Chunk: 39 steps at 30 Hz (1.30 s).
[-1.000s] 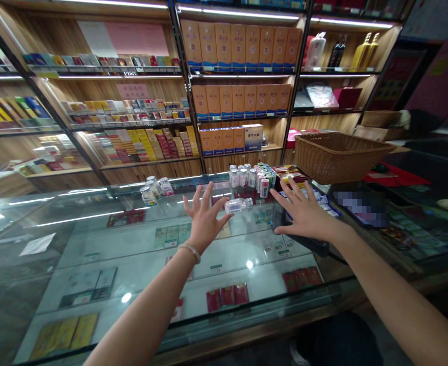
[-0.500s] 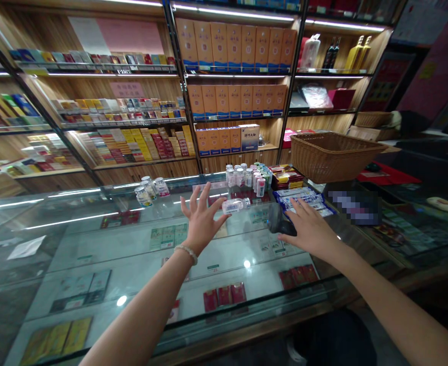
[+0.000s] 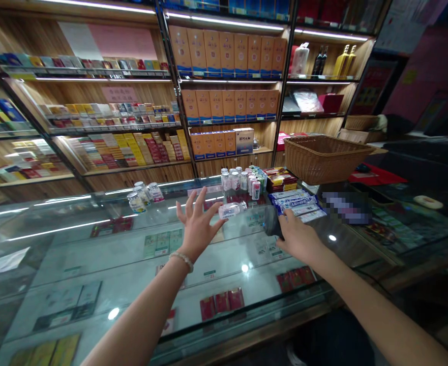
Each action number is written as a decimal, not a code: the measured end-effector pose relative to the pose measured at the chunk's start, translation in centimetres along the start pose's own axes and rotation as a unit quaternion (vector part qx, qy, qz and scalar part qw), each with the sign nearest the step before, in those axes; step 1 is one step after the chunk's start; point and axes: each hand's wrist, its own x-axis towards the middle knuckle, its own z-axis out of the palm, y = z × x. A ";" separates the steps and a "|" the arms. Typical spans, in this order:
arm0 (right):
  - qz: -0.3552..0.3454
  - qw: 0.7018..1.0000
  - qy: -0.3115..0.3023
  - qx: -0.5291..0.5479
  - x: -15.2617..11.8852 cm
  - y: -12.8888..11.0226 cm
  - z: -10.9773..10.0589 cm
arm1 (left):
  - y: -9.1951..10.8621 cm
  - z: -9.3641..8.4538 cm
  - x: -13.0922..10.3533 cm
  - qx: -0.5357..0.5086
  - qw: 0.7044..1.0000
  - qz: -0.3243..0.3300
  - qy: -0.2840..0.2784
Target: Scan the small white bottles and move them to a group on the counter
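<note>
Lowered since the earlier frame, the right hand [image 3: 300,236] now grips the scanner [image 3: 271,222] on the glass counter [image 3: 227,254]. Left of it, a bottle [image 3: 231,210] lies sideways; the left hand [image 3: 198,229] spreads open at its end, contact unclear. Cans [image 3: 255,189] stand behind.

Seeing orange boxes [image 3: 227,53] in rows on wooden shelves [image 3: 313,126], gold bottles [image 3: 340,66] farther right, pink paper [image 3: 128,41] at left; noticing wicker basket [image 3: 321,165] near red sheet [image 3: 386,175].

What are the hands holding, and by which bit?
The right hand holds the dark scanner by its handle, just behind the head. The left hand is open beside the lying bottle; touching is unclear.
</note>
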 end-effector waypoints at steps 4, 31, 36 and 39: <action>0.022 1.000 0.005 -0.003 0.3 -0.4 0.6 | 0.1 -0.1 0.0 -0.005 1.000 -0.005 -0.003; -0.172 0.879 0.214 0.389 -3.0 -3.4 -2.6 | -0.9 -1.3 0.2 0.018 0.997 -0.068 0.025; -0.180 0.882 0.182 0.396 -3.7 -4.3 -1.8 | -0.9 -1.6 0.2 0.022 0.997 -0.064 0.026; -0.180 0.886 0.187 0.385 -4.0 -4.3 -1.8 | -1.0 -1.6 0.3 0.022 0.997 -0.065 0.029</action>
